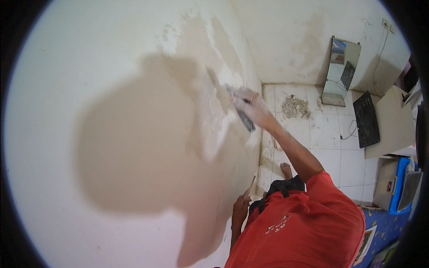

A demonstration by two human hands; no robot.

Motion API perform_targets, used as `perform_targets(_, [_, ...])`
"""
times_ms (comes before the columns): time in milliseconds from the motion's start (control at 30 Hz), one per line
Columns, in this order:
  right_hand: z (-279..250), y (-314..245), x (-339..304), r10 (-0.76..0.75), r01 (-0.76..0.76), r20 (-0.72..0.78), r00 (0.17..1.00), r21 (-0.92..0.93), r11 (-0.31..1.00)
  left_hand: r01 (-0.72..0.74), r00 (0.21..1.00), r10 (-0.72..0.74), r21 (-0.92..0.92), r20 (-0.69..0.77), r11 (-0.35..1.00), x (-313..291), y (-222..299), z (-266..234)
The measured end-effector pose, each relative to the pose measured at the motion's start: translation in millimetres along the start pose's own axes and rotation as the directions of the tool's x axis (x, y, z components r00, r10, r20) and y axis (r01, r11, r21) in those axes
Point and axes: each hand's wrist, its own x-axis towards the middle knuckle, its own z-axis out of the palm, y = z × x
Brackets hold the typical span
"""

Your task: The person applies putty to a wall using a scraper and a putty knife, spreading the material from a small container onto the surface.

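Observation:
My right hand [254, 108] is raised to the wall [111, 40], its fingers wrapped round a putty knife [247, 123] whose dark handle points down and right. The knife's blade reaches up and left to the wall and is blurred, so its exact contact cannot be made out. Around it are beige patches of bare or freshly filled wall [196, 38] and whitish smears. Lower down, close to the wall, my left hand [241, 204] is closed on a thin flat piece [253, 184] seen edge-on; its kind is unclear. White dust coats my right hand.
Crumbled debris [295, 107] lies on the white floor tiles [324, 134] near the corner. A tall mirror [337, 73] leans on the far wall. To the right are a black flat screen [366, 119], a loose cable [351, 134], a pale board [395, 118] and a blue-edged container [400, 185].

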Motion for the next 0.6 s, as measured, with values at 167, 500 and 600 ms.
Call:
perform_targets(167, [9.1, 64.2, 61.3, -0.256, 0.235, -0.22, 0.941, -0.116, 0.965, -0.017, 1.0, 0.017, 0.026, -0.003, 1.0, -2.6, 1.3, -2.2])
perform_targets(500, [36.9, 106.3, 80.4, -0.297, 0.257, -0.196, 0.934, -0.206, 0.944, -0.05, 0.998, 0.046, -0.068, -0.05, 0.996, -10.9, -14.4, 11.4])
perform_targets(600, [44.8, 120.5, 56.2, -0.188, 0.145, -0.147, 0.971, -0.261, 0.954, 0.048, 0.999, -0.048, 0.048, 0.0, 0.998, -7.9, 0.5, 3.8])
